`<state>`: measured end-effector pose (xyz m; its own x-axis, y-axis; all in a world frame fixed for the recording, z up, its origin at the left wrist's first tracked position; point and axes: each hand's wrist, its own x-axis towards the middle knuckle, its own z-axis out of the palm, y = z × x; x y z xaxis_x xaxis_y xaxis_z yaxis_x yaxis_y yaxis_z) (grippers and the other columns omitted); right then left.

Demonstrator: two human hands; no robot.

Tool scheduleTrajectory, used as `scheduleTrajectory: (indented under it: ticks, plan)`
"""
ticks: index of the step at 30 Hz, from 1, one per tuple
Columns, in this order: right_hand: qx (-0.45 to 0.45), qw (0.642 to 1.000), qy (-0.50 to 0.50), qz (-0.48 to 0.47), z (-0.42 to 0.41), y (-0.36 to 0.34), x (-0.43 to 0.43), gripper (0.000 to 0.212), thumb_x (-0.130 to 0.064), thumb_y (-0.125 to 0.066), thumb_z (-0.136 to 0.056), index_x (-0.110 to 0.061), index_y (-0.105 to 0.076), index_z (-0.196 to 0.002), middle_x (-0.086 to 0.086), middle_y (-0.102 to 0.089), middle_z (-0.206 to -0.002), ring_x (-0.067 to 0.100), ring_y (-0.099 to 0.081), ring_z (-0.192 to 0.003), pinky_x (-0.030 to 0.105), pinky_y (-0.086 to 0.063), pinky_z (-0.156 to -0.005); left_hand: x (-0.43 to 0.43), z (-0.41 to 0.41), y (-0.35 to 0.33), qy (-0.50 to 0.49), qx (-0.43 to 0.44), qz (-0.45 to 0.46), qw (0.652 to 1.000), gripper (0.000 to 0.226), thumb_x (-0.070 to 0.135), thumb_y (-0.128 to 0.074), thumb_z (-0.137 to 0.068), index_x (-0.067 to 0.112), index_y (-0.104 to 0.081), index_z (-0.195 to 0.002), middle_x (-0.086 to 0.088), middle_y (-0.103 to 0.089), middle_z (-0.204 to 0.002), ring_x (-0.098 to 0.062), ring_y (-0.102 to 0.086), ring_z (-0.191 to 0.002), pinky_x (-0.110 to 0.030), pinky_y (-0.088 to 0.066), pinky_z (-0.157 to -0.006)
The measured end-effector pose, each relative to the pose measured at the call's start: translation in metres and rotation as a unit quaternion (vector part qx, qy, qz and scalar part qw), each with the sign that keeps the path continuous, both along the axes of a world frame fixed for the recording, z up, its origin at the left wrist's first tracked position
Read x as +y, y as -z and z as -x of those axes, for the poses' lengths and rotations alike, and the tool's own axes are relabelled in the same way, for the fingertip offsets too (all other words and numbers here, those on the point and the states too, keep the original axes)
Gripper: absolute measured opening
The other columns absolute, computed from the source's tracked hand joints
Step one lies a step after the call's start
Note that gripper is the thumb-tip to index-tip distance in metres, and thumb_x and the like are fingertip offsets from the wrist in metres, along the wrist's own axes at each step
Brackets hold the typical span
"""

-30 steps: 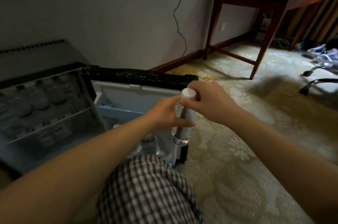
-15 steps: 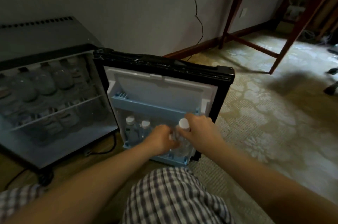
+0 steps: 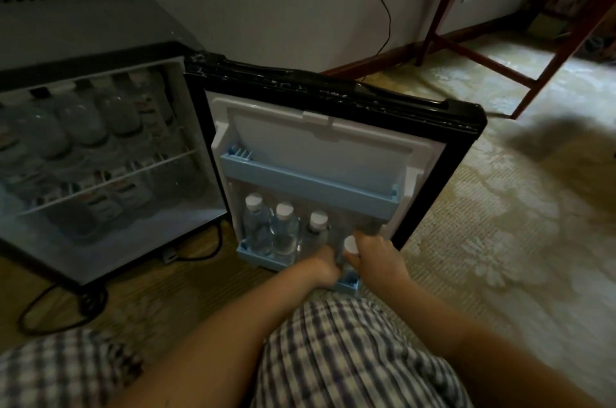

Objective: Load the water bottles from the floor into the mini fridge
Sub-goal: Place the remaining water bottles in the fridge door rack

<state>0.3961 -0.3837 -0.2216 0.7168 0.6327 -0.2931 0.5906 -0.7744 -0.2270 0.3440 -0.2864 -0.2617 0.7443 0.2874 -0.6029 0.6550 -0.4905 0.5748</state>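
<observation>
1. The step in hand, as I judge it, is seating a water bottle [image 3: 350,246] in the lower door shelf [image 3: 253,257] of the mini fridge [image 3: 100,57]. Its white cap shows at the shelf's right end, near the three standing bottles [image 3: 284,231] that fill the row from the left end.
2. To do this well, hold the bottle upright and lower it straight down behind the shelf's front rim. That way the base clears the rim and lands flat.
3. The upper door shelf [image 3: 300,180] hangs over the row, so the cap probably has to stay below its edge on the way in.
4. Ease the bottle toward its neighbour gently; a hard nudge could tip the row.
5. Press downward rather than forward, since the open fridge door [image 3: 333,100] may swing if pushed.
6. The left hand [image 3: 323,267] grasps the bottle's body from the left with its fingers curled in. The tips are hidden behind the bottle.
7. The right hand [image 3: 378,259] grips from the right, its fingers [image 3: 363,237] closed round the bottle just under the cap.
8. Let go only once the base rests on the shelf floor.
</observation>
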Motion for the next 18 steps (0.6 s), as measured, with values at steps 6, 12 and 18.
scheduleTrajectory:
  ticks: [6, 12, 18]
  plan:
    - [0.048, 0.998, 0.018, -0.027, -0.002, 0.001, 0.011, 0.034, -0.022, -0.05, -0.094, -0.005, -0.049, -0.123, 0.02, -0.057, -0.124, 0.036, -0.054, -0.115, 0.04, -0.047, -0.089, 0.003, 0.008, -0.01, 0.009, 0.008, -0.001, 1.0, 0.039, 0.017, -0.044, -0.096, 0.004, -0.046, -0.133, -0.016, -0.049, -0.137, -0.033, -0.048, -0.123, -0.037, -0.038, -0.105]
    - [0.053, 0.998, -0.01, 0.03, -0.004, -0.028, 0.012, 0.032, -0.017, -0.047, -0.094, -0.006, -0.052, -0.123, 0.02, -0.056, -0.126, 0.036, -0.055, -0.115, 0.04, -0.048, -0.092, 0.017, 0.024, -0.049, 0.02, -0.014, -0.004, 1.0, 0.034, 0.022, -0.039, -0.098, 0.004, -0.054, -0.122, -0.019, -0.054, -0.127, -0.033, -0.05, -0.119, -0.033, -0.039, -0.093]
    - [0.051, 0.993, -0.1, 0.022, 0.011, -0.076, 0.013, 0.033, -0.014, -0.05, -0.094, -0.002, -0.056, -0.124, 0.019, -0.062, -0.117, 0.032, -0.063, -0.099, 0.043, -0.052, -0.089, 0.034, 0.058, -0.098, 0.002, -0.052, -0.067, 0.996, 0.026, 0.031, -0.04, -0.098, 0.01, -0.056, -0.096, -0.011, -0.05, -0.094, -0.021, -0.048, -0.086, -0.029, -0.036, -0.075]
